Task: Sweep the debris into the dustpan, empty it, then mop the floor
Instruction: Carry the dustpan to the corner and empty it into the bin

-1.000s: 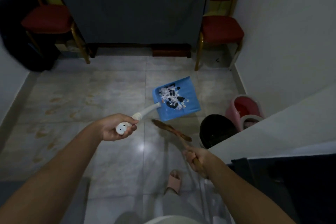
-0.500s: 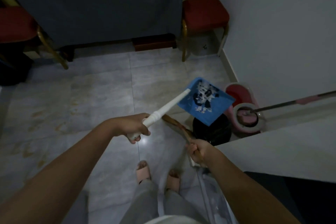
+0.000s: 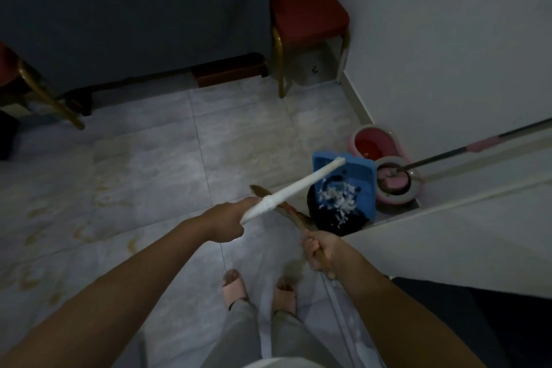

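- Your left hand (image 3: 224, 223) is fisted on the white handle (image 3: 294, 189); dustpan (image 3: 346, 185) tilts over the black bin (image 3: 337, 219), debris (image 3: 339, 203) sliding out.
- Your right hand (image 3: 321, 251) is clenched on the broom (image 3: 280, 205).

left hand (image 3: 228, 222): fist closed, arm extended forward | right hand (image 3: 321, 251): fist closed, held lower, nearer body

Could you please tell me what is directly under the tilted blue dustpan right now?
A black bin sits beneath the blue dustpan, and white debris is sliding down the pan towards it. The bin's inside is dark and partly covered by the pan, so its contents cannot be seen.
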A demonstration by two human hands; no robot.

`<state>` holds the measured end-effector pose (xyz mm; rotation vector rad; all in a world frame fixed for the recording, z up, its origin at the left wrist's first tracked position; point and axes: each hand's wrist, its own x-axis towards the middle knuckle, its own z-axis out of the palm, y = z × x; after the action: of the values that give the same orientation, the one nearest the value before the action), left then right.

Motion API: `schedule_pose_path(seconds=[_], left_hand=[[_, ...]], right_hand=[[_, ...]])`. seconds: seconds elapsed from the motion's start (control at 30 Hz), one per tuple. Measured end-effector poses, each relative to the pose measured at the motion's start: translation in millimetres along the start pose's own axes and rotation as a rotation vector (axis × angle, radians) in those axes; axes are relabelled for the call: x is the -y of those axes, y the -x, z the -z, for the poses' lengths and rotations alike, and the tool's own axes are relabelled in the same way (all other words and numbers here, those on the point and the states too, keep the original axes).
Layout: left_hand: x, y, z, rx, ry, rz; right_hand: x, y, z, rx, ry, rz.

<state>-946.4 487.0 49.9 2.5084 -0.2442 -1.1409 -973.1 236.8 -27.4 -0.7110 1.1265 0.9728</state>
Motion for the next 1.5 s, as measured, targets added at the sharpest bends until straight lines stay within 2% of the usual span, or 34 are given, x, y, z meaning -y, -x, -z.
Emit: schedule_pose_path(seconds=[0.2, 0.37, 0.47, 0.67, 0.8, 1.0, 1.23, 1.37, 1.5], left_hand=[[8, 5, -3, -0.038, 0.014, -0.037], [9, 10, 0, 0.015, 0.237, -0.004], [9, 14, 2, -0.009, 0.148, -0.031], [11, 26, 14, -0.010, 0.152, 0.017], [9, 32, 22, -0.045, 0.017, 0.009], [3, 34, 26, 0.010, 0.200, 0.001], [3, 33, 20, -0.111, 0.284, -0.008], [15, 28, 37, -0.145, 0.493, -0.016], [31, 16, 80, -0.094, 0.752, 0.009]], right_hand=[[1, -6, 3, -0.001, 0.010, -0.011], [2, -9, 2, 0.004, 0.026, -0.030], [2, -8, 2, 0.004, 0.034, -0.028], [4, -4, -3, 0.009, 0.048, -0.019], [4, -3, -5, 0.013, 0.060, -0.007], [8, -2, -6, 0.036, 0.061, -0.016], [15, -8, -16, 0.068, 0.052, 0.000], [27, -16, -34, 0.103, 0.016, -0.031], [46, -22, -63, 0.103, -0.030, -0.062]])
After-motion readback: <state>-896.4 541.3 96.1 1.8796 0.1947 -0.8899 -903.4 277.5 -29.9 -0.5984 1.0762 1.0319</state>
